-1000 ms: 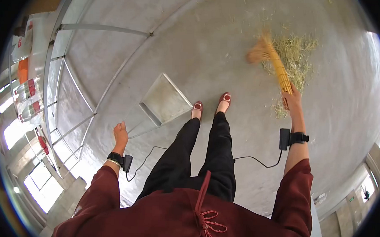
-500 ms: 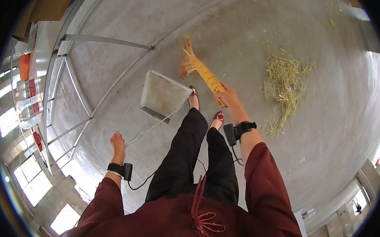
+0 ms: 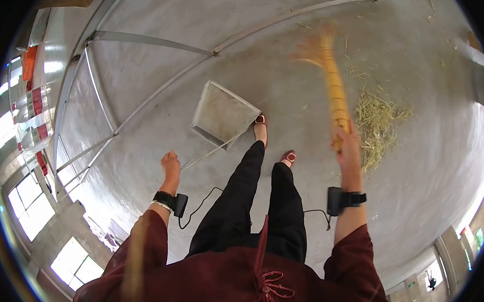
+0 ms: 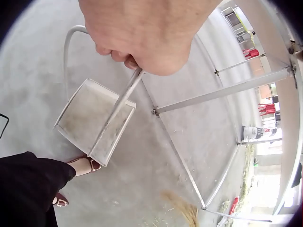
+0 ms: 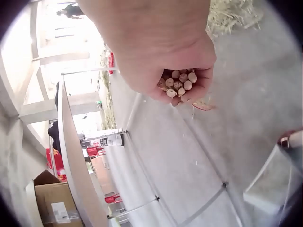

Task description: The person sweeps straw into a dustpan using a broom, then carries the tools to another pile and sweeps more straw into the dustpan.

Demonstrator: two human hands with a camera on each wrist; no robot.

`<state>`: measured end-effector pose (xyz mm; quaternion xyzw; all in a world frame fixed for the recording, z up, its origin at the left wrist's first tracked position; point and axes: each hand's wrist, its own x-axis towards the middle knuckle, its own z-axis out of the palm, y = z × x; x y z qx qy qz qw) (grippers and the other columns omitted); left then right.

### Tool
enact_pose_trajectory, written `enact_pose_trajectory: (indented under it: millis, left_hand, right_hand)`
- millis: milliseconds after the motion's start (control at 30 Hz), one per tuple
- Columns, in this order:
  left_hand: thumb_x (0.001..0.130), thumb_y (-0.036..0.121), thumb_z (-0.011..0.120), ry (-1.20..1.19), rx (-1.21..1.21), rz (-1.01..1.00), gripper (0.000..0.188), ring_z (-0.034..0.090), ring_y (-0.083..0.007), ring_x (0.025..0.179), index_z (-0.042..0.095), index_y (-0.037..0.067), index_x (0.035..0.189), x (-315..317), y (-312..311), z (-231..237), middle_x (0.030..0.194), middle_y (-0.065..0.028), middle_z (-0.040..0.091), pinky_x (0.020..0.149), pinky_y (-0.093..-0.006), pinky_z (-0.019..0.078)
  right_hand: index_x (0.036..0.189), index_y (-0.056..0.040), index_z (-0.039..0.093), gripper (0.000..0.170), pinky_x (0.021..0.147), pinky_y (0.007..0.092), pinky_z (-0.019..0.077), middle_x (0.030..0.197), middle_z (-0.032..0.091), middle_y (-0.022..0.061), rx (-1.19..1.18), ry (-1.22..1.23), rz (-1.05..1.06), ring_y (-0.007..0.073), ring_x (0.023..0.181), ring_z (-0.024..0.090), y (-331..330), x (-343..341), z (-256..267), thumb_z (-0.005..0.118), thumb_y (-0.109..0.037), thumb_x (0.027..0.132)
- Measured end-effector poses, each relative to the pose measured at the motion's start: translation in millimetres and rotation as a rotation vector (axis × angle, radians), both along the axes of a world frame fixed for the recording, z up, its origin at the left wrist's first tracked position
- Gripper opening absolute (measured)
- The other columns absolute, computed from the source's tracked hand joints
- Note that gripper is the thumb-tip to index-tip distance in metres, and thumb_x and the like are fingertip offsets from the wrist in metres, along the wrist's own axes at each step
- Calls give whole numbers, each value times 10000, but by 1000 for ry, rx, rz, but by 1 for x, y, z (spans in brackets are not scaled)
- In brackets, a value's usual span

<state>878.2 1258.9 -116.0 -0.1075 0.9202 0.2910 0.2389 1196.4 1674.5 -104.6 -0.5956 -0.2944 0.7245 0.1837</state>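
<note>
My left hand (image 3: 171,167) grips the thin handle (image 4: 116,111) of a metal dustpan (image 3: 225,110). The pan lies on the floor beside my shoe, its inside dusty and holding no straw. In my right hand (image 3: 349,150) is a short yellow hand broom (image 3: 337,96), its bristles pointing away from me and blurred. The cut stalk ends of the broom handle (image 5: 178,84) show inside my curled fingers in the right wrist view. A loose pile of straw (image 3: 381,122) lies on the floor to the right of the broom.
A metal frame (image 3: 155,42) with bars along the floor stands at the left. Stray straw bits (image 3: 353,69) dot the concrete floor beyond the pile. A cardboard box (image 5: 57,203) shows in the right wrist view. My shoes (image 3: 288,157) stand between pan and pile.
The broom swung left from over the straw pile toward the dustpan, then back right to just left of the pile. My left hand has kept hold of the dustpan handle.
</note>
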Motion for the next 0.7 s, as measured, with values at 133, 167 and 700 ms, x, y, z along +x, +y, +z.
enact_pose_trajectory:
  millis: [133, 167, 700]
  left_hand:
    - [903, 263, 468, -6, -17, 0, 348, 395, -99, 463, 496, 36, 640, -11, 9, -13, 512, -2, 431, 436, -297, 317]
    - [901, 265, 469, -11, -54, -26, 353, 403, -107, 465, 499, 28, 641, -12, 12, -15, 510, -11, 439, 441, -305, 326]
    - [894, 274, 448, 51, -231, -147, 377, 507, -300, 589, 552, -27, 692, -36, 22, -45, 616, -177, 551, 589, -418, 383]
  right_hand:
    - [1236, -104, 458, 471, 395, 241, 399, 788, 551, 43, -287, 162, 136, 123, 501, 497, -32, -81, -29, 582, -54, 785]
    - [1231, -100, 463, 479, 397, 242, 394, 809, 561, 54, -424, 221, 168, 122, 507, 502, -32, -94, -36, 591, -52, 772]
    - [1227, -102, 455, 433, 430, 222, 413, 749, 524, 18, -41, 118, 14, 97, 551, 511, 37, -109, 7, 572, -58, 812]
